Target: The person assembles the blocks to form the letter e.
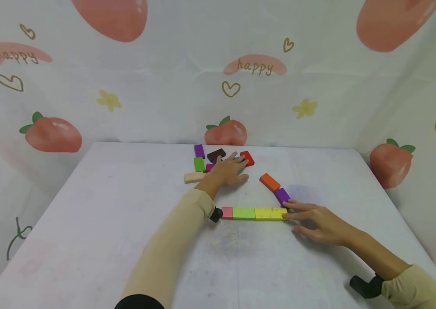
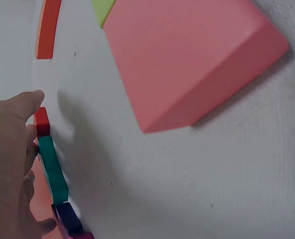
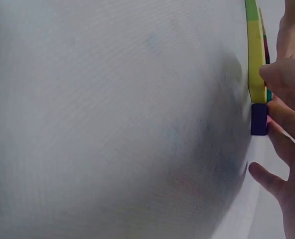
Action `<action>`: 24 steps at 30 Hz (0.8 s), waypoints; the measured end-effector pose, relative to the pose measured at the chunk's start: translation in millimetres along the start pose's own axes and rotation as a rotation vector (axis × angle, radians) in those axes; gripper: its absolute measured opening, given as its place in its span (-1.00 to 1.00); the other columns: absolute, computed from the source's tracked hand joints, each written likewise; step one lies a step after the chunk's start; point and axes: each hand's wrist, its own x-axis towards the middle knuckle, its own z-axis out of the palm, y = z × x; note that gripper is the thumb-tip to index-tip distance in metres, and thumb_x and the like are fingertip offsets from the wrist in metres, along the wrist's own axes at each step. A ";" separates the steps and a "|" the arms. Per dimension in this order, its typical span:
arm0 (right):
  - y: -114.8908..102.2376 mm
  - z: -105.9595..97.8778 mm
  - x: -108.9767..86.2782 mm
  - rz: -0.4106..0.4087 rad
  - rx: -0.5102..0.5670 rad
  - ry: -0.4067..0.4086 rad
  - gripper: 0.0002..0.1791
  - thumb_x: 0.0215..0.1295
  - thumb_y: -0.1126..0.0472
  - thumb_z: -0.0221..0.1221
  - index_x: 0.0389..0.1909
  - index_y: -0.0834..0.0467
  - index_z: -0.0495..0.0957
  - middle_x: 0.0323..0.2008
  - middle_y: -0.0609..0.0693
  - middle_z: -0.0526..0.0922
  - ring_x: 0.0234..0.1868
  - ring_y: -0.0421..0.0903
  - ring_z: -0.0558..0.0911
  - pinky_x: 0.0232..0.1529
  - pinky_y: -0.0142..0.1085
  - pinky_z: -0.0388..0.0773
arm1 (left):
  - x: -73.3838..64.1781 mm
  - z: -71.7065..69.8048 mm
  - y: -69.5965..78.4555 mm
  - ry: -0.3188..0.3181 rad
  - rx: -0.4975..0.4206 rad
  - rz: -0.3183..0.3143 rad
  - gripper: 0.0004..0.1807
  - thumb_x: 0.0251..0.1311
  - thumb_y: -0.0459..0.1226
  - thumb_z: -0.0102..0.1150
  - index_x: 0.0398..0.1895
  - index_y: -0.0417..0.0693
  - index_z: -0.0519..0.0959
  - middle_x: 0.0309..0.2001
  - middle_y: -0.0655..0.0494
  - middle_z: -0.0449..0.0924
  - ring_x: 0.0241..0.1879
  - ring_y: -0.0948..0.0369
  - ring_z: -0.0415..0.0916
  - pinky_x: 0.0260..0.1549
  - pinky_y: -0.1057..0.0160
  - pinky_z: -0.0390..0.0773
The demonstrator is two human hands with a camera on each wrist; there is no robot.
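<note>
My left hand [image 1: 226, 172] reaches over the blocks at the back with fingers spread, its fingertips right at a red block [image 1: 247, 158]. Beneath it in the left wrist view are a teal block [image 2: 53, 170] and a dark blue block [image 2: 69, 219]. Near the front, a pink block [image 1: 227, 213], a light green block [image 1: 244, 213] and a yellow block [image 1: 268, 214] form a straight row. My right hand [image 1: 320, 224] has its fingers extended onto the yellow block's right end and against a purple block [image 1: 282, 195]. From that purple block, an orange block [image 1: 269, 182] slants back to the left.
Left of my left hand are a second purple block [image 1: 199, 151], a dark brown block [image 1: 217, 154], a green block [image 1: 199, 164], a magenta block [image 1: 209, 167] and a beige block [image 1: 193, 177]. A printed cloth backdrop [image 1: 171, 107] rises behind the white table [image 1: 98, 206].
</note>
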 end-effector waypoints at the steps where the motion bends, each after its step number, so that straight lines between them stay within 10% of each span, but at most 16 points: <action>1: 0.3 0.2 0.0 -0.001 -0.002 0.002 -0.53 0.16 0.20 0.39 0.14 -0.01 0.67 0.32 0.04 0.50 0.34 0.16 0.44 0.11 0.16 0.50 | -0.4 -0.4 0.6 0.000 0.001 0.000 -0.29 0.47 0.17 -0.24 0.60 0.23 0.02 0.59 0.23 -0.07 0.58 0.10 -0.30 0.42 -0.26 -0.13; 24: 1.2 2.7 -1.0 -0.003 -0.007 0.009 -0.53 0.16 0.20 0.39 0.14 -0.02 0.67 0.32 0.04 0.50 0.34 0.16 0.44 0.11 0.16 0.50 | -6.5 -3.7 15.6 -0.042 0.048 0.105 -0.29 0.43 0.17 -0.15 0.59 0.29 0.06 0.58 0.18 -0.02 0.57 0.02 -0.27 0.40 -0.33 -0.16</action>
